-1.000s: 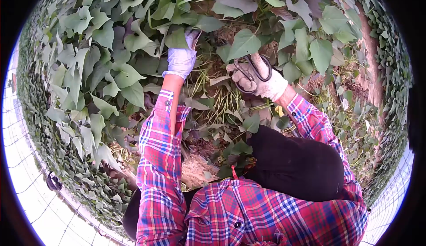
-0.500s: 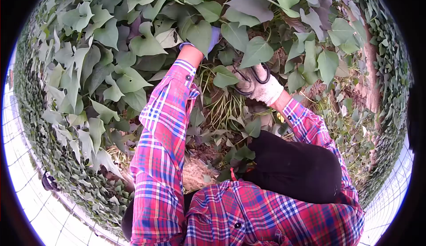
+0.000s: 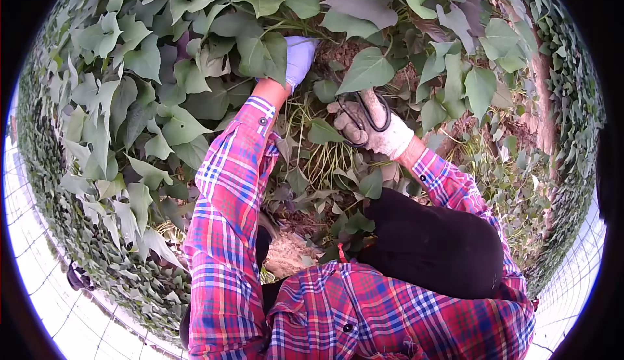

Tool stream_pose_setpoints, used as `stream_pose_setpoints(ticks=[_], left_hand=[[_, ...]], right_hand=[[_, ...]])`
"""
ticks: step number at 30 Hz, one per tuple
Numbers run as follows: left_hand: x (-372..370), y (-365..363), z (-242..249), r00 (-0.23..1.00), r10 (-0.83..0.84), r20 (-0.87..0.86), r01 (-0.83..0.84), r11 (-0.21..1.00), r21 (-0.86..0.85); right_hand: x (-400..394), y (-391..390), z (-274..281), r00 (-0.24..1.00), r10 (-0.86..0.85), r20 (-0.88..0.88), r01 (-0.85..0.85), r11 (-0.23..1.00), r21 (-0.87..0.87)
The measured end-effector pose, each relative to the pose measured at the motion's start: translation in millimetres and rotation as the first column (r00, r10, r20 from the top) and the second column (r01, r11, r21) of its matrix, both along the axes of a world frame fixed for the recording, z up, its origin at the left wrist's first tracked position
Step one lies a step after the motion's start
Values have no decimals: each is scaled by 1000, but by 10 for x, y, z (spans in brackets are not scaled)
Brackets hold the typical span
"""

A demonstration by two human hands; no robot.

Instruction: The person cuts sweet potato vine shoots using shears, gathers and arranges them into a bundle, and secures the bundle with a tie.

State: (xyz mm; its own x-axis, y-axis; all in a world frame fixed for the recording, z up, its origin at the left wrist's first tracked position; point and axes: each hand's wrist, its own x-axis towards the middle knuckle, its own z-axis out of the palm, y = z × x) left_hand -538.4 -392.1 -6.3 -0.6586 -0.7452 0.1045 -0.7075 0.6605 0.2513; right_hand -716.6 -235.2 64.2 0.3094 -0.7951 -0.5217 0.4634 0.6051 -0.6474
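My left hand (image 3: 300,61), in a thin lavender-blue glove, reaches into the leafy vines. A broad green leaf (image 3: 261,58) covers part of it, and its fingers are out of sight. To its right is my right hand (image 3: 393,140) in a soil-stained whitish glove. Its fingers are wrapped round black-handled scissors (image 3: 389,114), whose loops circle the fingers. The blades are hidden behind a large heart-shaped leaf (image 3: 366,71). Below and between both hands, thin pale-green stems (image 3: 318,155) hang in a bunch.
Dense foliage (image 3: 146,116) spreads on the left and far sides. Bare brown soil (image 3: 291,255) shows near my body, with a soil strip (image 3: 541,106) at right. My dark-clad knee (image 3: 435,243) sits below my right hand. Pale gridded sheeting (image 3: 39,256) lies at the lower left.
Leaves around my left hand have shifted aside, so more of the glove shows. My left forearm has moved slightly left. The right hand has turned a little, still holding the scissors.
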Motion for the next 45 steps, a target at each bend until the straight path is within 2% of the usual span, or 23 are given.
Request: stream_pose_setpoints(ticks=[6,8,12,14,15,18,22,23,24,25,26,28,31,33,34,35,38,39,40,41,42,43,45], left_hand=[[-29,126,74,986,72,153,-86,993,83],[-8,113,100,997,60,44,-65,991,119],[15,82,86,998,49,-25,-46,993,106],[-15,95,126,972,100,215,-124,987,104],[-7,107,109,971,98,216,-123,987,104],[18,166,129,998,58,19,-59,992,109],[273,393,544,969,217,-122,-213,976,42],[413,390,607,917,281,-284,-247,957,149],[451,535,1079,661,622,-420,-278,723,633],[624,594,1324,508,688,-518,-219,685,695],[860,704,1543,374,719,-586,-202,679,705],[1308,929,1967,244,705,-666,-427,694,579],[2083,1210,2444,535,626,-567,-755,656,12],[1957,1395,2859,368,677,-637,-860,508,43],[1783,1436,3022,164,687,-708,-889,414,196],[1658,1445,3111,308,611,-729,-874,484,37],[1641,1367,3097,225,440,-869,-565,786,251],[1285,1323,3088,207,545,-812,-555,749,362],[1048,1201,3035,437,502,-747,-416,848,327],[767,1112,2941,368,627,-686,-295,779,553],[597,984,2830,446,753,-483,-302,635,711],[388,836,2622,503,765,-403,-310,595,741],[304,473,1859,753,535,-384,-251,773,583]], right_hand=[[-92,-57,-107,971,150,186,-178,973,144],[-44,-46,-157,943,42,329,-111,975,193],[-65,-97,-267,917,50,397,-150,962,227],[-77,-100,-269,979,200,45,-205,970,132],[-42,-112,-208,983,180,-30,-175,977,121],[-108,-43,-155,963,252,-99,-246,967,67],[-143,80,-95,971,240,3,-238,962,132],[-165,110,-96,981,186,65,-193,970,148],[-173,140,-89,981,184,67,-192,971,140],[-177,176,-71,989,148,27,-150,979,138],[-187,210,-52,993,115,-14,-112,985,133],[-248,233,-129,994,80,69,-89,987,136],[-291,197,-119,987,63,148,-85,985,148],[-334,199,-47,984,91,153,-112,985,134],[-330,173,14,988,134,78,-140,987,75],[-307,148,100,986,160,48,-162,986,41],[-260,189,115,971,223,89,-229,971,63],[-274,218,120,963,241,123,-252,964,86],[-278,232,62,962,184,200,-213,967,138],[-271,206,166,970,124,209,-153,980,129],[-242,174,256,973,63,224,-92,988,121],[-284,120,48,908,125,400,-164,984,65],[-101,-18,339,942,-164,294,107,974,200]])
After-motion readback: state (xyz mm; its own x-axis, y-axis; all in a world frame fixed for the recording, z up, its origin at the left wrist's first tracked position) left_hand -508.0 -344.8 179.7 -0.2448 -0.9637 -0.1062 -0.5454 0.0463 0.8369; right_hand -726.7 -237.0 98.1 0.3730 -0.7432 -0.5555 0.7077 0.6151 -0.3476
